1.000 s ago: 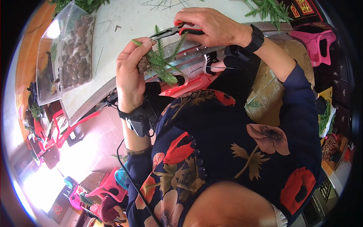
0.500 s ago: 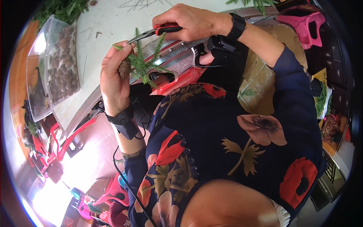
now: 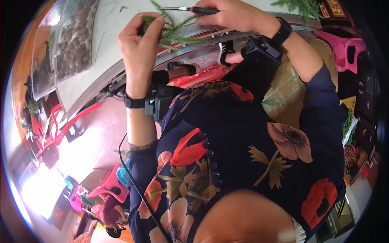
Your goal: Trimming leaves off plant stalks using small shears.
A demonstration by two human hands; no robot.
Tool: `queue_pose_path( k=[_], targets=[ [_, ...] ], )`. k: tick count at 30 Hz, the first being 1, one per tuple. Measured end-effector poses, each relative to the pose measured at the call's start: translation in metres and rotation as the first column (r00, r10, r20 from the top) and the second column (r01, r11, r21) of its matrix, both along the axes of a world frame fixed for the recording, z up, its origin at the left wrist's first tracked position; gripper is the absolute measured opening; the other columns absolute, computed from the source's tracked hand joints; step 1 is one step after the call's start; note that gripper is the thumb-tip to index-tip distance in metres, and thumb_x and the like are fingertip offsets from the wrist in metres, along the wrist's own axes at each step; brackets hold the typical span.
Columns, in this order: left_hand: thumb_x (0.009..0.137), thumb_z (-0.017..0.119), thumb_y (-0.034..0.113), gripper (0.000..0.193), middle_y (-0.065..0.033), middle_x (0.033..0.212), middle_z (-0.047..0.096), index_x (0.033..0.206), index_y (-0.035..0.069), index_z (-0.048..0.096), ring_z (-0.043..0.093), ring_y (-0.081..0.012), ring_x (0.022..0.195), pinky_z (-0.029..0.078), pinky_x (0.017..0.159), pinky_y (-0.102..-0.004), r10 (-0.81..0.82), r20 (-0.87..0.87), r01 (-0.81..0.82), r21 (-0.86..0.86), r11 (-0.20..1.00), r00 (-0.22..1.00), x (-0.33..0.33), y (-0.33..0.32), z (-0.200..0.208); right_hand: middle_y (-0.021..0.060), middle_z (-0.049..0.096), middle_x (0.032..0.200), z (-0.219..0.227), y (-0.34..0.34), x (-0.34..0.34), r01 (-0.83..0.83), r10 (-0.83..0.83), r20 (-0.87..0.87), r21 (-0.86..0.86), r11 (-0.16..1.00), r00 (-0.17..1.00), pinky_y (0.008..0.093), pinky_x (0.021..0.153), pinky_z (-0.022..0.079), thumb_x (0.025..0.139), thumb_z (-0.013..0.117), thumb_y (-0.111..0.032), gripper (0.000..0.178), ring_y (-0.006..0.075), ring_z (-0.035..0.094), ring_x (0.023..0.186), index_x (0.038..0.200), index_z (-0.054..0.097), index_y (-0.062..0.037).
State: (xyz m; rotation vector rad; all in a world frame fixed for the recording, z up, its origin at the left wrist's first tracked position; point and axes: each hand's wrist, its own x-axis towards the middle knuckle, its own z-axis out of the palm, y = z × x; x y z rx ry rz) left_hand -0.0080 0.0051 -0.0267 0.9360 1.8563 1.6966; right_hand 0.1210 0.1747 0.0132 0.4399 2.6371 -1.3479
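Observation:
My left hand point(image 3: 139, 44) pinches a green artificial pine sprig point(image 3: 174, 34) at the table's near edge, its needled branches spreading to the right. The pine cone seen on the sprig earlier is hidden now. In my right hand point(image 3: 243, 17) is a pair of long-nosed pliers point(image 3: 204, 10) with red and black handles. The jaws point left and reach the sprig's upper branch, just past my left fingertips; whether they grip anything there I cannot make out.
A clear plastic box of pine cones point(image 3: 77, 46) stands on the white table point(image 3: 111, 38) at left. More green sprigs point(image 3: 300, 8) lie at far right. A pink stool point(image 3: 344, 50) and a cardboard box point(image 3: 291, 87) are to the right. Another person point(image 3: 113, 212) appears at lower left.
Both hands have shifted up and to the right in the picture with sprig and pliers. My left hand has turned, hiding the pine cone, and the pliers' jaws have swung more level.

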Motion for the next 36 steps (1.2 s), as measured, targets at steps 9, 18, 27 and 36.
queue_pose_path(
  k=[9,18,27,36],
  targets=[
    [0.085,0.064,0.011,0.011,0.0038,0.065,0.054,0.088,0.000,0.065,0.044,-0.0028,0.059,0.033,0.052,-0.0181,0.049,0.070,-0.045,-0.061,0.997,0.996,0.006,0.006,0.008,0.0095,0.057,0.066,-0.002,0.009,0.004,0.049,-0.034,0.072,-0.227,0.973,0.997,0.0350,0.061,0.040,0.085,0.060,-0.023,0.027,0.0175,0.049,0.062,0.083,0.060,0.0045],
    [0.087,0.063,0.010,0.012,0.0022,0.071,0.056,0.091,0.000,0.065,0.047,-0.0036,0.063,0.036,0.055,-0.0176,0.037,0.178,-0.033,-0.025,0.999,0.983,0.007,-0.001,0.003,0.0102,0.051,0.061,0.010,0.005,0.005,0.104,-0.109,-0.060,-0.075,0.992,0.992,0.0356,0.059,0.039,0.084,0.059,-0.023,0.029,0.0194,0.047,0.058,0.077,0.058,0.0042],
    [0.089,0.062,0.011,0.012,0.0007,0.075,0.059,0.094,0.000,0.064,0.050,-0.0046,0.065,0.041,0.059,-0.0184,0.080,0.321,-0.094,0.028,0.995,0.944,0.010,-0.001,0.012,0.0163,0.059,0.070,-0.024,-0.015,0.021,0.098,-0.024,-0.319,0.217,0.971,0.947,0.0370,0.060,0.044,0.083,0.064,-0.018,0.021,0.0332,0.054,0.063,0.090,0.060,0.0007],
    [0.090,0.061,0.011,0.011,0.0021,0.072,0.057,0.091,0.000,0.062,0.046,-0.0031,0.062,0.037,0.054,-0.0178,0.098,0.166,-0.112,0.078,0.991,0.981,0.011,-0.002,0.011,0.0196,0.059,0.072,-0.026,-0.025,0.018,0.112,-0.037,-0.334,0.207,0.972,0.942,0.0395,0.059,0.042,0.084,0.063,-0.019,0.021,0.0374,0.052,0.063,0.091,0.059,0.0011]
  ],
)
